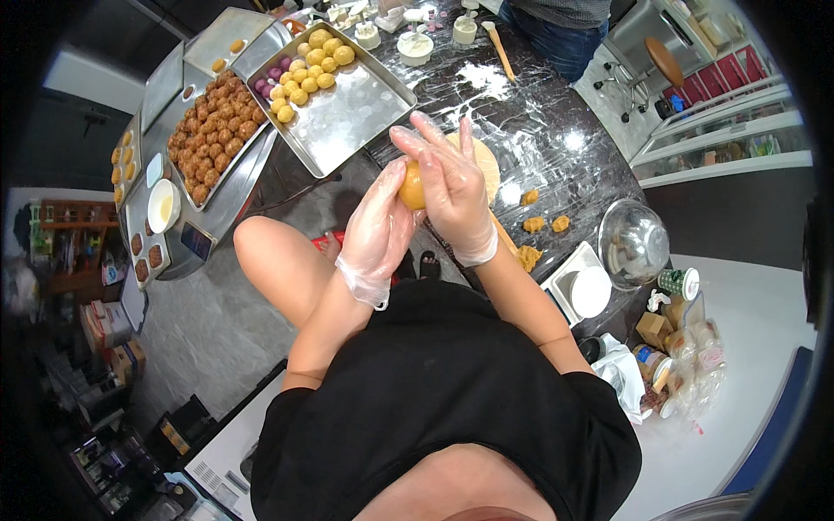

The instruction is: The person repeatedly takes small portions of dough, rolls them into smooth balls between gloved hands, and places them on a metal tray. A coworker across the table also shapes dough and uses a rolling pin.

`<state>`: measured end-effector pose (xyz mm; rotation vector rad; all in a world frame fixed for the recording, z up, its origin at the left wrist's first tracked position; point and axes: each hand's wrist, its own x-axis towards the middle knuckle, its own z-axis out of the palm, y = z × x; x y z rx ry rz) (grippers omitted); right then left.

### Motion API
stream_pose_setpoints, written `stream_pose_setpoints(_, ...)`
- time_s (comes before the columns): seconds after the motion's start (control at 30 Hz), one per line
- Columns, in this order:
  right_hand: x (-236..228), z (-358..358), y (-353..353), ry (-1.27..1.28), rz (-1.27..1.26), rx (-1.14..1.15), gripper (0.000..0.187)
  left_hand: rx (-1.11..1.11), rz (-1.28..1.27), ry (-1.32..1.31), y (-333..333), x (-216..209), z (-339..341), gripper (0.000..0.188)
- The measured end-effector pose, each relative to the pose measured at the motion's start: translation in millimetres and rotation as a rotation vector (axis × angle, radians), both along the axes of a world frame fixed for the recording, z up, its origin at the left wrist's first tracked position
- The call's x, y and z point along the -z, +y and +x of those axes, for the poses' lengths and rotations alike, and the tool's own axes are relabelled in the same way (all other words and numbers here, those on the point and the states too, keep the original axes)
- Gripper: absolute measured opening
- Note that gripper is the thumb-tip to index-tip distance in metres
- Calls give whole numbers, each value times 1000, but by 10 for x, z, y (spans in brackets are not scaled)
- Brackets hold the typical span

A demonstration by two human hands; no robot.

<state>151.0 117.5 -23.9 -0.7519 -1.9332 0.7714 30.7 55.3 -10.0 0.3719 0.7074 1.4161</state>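
Now, smooth orange-yellow ball [412, 187]: round, glossy
Clear-gloved left hand [378, 224]: half-curled, holding it
Clear-gloved right hand [455, 195]: half-open, steadying it

The glossy orange-yellow ball [413, 187] is being partly hidden by the clear-plastic-gloved left hand [380, 215] and right hand [452, 188]. Behind the latter, a flat, pale, round disc [487, 167] is being partly covered. A person in blue jeans [559, 42] is being cut off by the upper edge. Reddish-brown shelving [76, 236] at the far left is being blurred.
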Motion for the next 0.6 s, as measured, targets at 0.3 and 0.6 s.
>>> stream_pose_setpoints(0.3, 40, 74, 185, 150, -255, -133, 34, 65, 42, -202, 19, 95, -32, 41)
stream_pose_setpoints(0.6, 31, 73, 30, 66, -45, 23, 31, -32, -41, -114, 43, -104, 172, 47)
